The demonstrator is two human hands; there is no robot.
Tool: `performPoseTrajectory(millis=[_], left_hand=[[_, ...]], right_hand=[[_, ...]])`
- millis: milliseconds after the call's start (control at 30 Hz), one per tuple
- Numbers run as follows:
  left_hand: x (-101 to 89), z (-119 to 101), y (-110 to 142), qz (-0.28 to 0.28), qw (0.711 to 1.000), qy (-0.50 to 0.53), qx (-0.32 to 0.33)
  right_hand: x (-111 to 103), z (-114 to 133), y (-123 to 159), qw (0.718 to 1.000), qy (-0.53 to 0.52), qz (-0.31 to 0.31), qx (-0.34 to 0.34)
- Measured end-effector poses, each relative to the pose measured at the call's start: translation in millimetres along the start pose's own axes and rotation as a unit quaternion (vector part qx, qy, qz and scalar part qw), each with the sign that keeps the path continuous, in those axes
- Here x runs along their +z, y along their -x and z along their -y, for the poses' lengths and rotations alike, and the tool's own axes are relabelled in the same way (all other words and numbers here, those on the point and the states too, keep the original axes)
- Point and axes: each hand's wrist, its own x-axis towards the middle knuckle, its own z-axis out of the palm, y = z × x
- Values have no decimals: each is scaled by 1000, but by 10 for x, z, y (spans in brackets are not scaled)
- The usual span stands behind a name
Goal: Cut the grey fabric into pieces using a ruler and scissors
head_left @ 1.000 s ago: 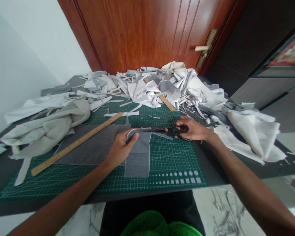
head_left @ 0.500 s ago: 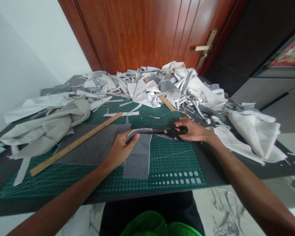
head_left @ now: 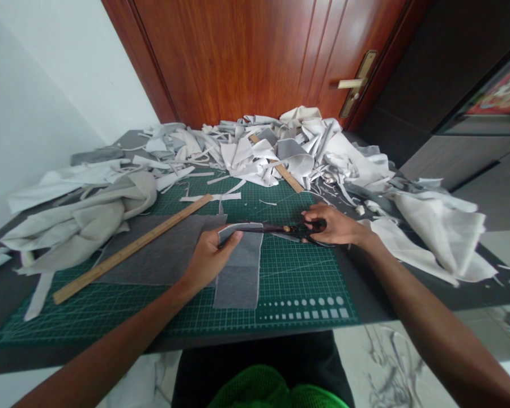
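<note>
My left hand (head_left: 215, 249) pinches the upper edge of a grey piece of fabric (head_left: 238, 279), which hangs down over the cutting mat. In my right hand (head_left: 334, 224) are black scissors (head_left: 287, 229), my fingers through the handles. Their blades point left and lie along the fabric's top edge, reaching close to my left thumb. Whether the blades are fully closed is hard to make out. Behind my left hand a larger grey fabric sheet (head_left: 157, 249) lies flat, with a wooden ruler (head_left: 131, 249) resting diagonally across it.
A green cutting mat (head_left: 306, 272) covers the middle of the dark table (head_left: 357, 289). Heaped fabric scraps (head_left: 246, 153) line the back, with a second wooden ruler (head_left: 288, 177) among them. Crumpled cloth (head_left: 80, 221) lies at left, pale cloth (head_left: 442, 232) at right. A wooden door (head_left: 238, 56) stands behind.
The scissor blades look more closed along the fabric's top edge than before. My right hand has shifted very slightly; my left hand holds nearly the same spot.
</note>
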Motion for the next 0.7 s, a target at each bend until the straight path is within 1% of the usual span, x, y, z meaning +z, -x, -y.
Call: performPoseTrajectory(millis=[200, 367, 700], left_hand=[[-8, -16, -4, 2, 1000, -5, 5], [-8, -11, -1, 0, 1000, -5, -2], [5, 13, 3, -1, 1000, 4, -6]], right_hand=[[-20, 12, 9, 1000, 2, -6, 7], [-41, 49, 6, 1000, 1, -24, 5], [-87, 38, 31, 999, 41, -34, 6]])
